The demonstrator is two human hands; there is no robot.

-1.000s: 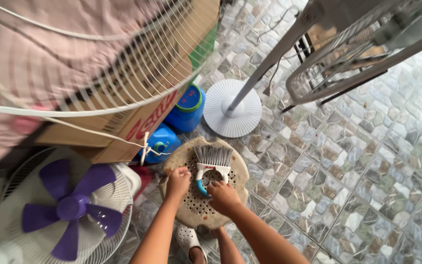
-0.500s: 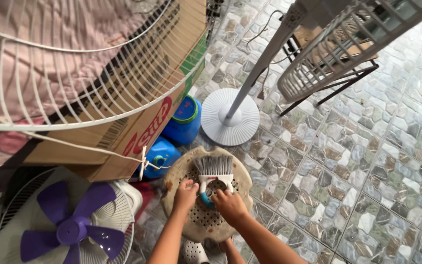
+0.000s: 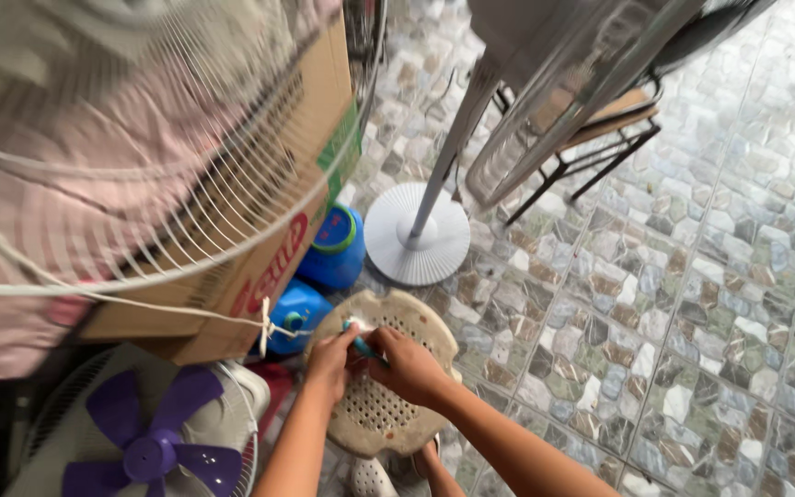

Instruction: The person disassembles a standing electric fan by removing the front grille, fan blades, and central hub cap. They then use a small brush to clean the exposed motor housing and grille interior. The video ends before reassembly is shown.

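A round beige perforated plastic stool seat (image 3: 420, 324) sits low in front of me on the tiled floor. Both my hands are over it. My left hand (image 3: 328, 361) and my right hand (image 3: 409, 368) are closed together around a teal-handled brush (image 3: 361, 344). Only a short bit of the handle and a pale tip show between the fingers; the bristles are hidden.
A white fan guard (image 3: 140, 184) fills the upper left over a cardboard box (image 3: 273, 267). Two blue containers (image 3: 335, 247) stand by the box. A fan's round white base (image 3: 416, 244) and pole lie beyond the stool, a purple-bladed fan (image 3: 154, 442) lower left, a chair (image 3: 600, 138) upper right.
The brush's grey bristles, earlier spread out on the stool's far side, are no longer visible; both hands have closed in over the handle. The view has tilted and shifted.
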